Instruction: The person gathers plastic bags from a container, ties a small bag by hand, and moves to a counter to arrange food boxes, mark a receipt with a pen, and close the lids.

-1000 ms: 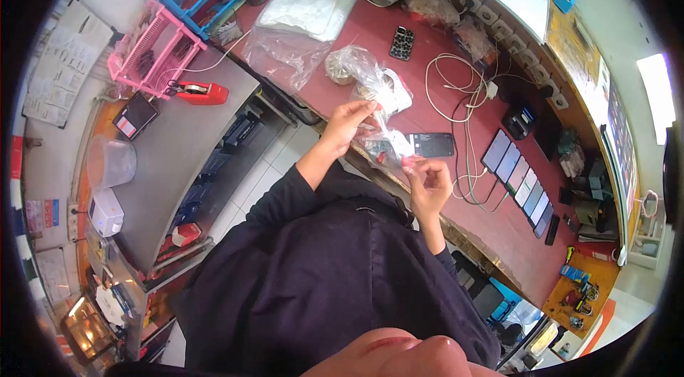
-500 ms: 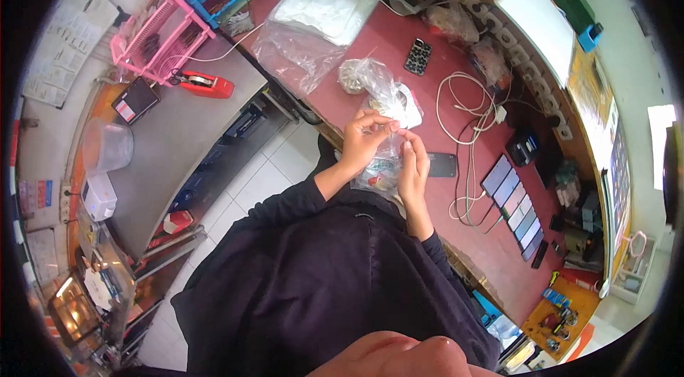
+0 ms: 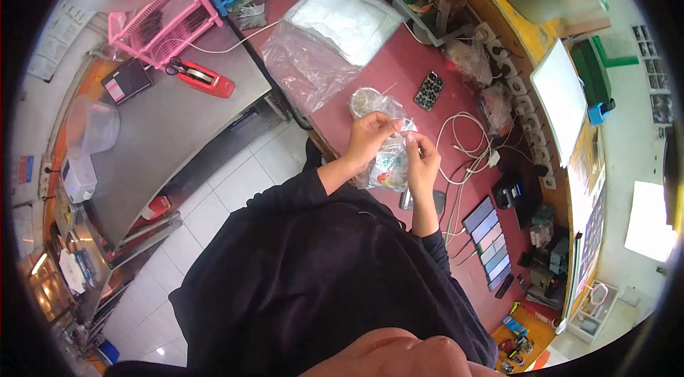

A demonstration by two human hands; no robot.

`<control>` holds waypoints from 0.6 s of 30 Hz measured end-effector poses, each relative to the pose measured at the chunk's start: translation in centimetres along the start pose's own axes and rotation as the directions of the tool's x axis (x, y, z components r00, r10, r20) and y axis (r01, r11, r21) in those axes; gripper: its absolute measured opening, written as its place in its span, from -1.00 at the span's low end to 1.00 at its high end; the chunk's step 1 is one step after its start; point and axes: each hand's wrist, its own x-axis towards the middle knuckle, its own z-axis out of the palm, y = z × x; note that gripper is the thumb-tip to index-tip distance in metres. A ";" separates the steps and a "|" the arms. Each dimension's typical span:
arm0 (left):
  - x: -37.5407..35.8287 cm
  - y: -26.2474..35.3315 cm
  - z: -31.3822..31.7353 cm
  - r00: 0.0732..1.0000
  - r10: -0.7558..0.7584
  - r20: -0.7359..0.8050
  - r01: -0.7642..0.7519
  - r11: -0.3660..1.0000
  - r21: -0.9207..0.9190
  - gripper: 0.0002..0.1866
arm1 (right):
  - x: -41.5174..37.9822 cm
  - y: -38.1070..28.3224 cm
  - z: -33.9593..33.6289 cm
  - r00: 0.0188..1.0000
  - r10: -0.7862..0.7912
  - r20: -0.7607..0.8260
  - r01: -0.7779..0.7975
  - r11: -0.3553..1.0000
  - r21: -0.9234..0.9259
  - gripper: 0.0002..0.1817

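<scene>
My left hand [image 3: 372,140] and my right hand [image 3: 422,162] are close together over the near edge of the red table, each with thumb and finger pinched. Both hold the top of a clear plastic bag [image 3: 388,170], which hangs between them and has green lettering and a red and yellow print low on its front. What exactly lies between the fingertips is too small to tell. Just beyond the left hand a round, pale coil [image 3: 365,101] rests on the table, with crumpled clear plastic beside it.
A stack of clear plastic bags [image 3: 345,17] lies at the back. A phone in a spotted case [image 3: 429,91], a coiled white cable [image 3: 463,138] and a row of phones [image 3: 488,242] are on the right. A red tape dispenser [image 3: 203,80] sits on the grey side table.
The head view has shifted. The bag's gathered top no longer stretches forward beyond my hands, and its printed front shows more. Both hands still pinch close together.
</scene>
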 end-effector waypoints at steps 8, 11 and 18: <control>1.8 3.2 -0.3 0.906 -0.376 0.193 0.392 0.919 -0.050 -0.70 | 1.9 -0.1 -0.2 0.956 0.278 0.094 -0.275 0.737 0.618 -0.85; 1.4 2.9 -0.1 0.879 -0.408 0.246 0.423 0.906 -0.012 -0.68 | 1.3 -0.2 -0.8 0.958 0.240 0.155 -0.279 0.667 0.691 -0.85; -0.4 1.7 0.0 0.883 -0.413 0.226 0.441 0.892 -0.094 -0.67 | -1.0 0.0 -2.1 0.985 0.162 0.055 -0.156 0.721 0.675 -0.87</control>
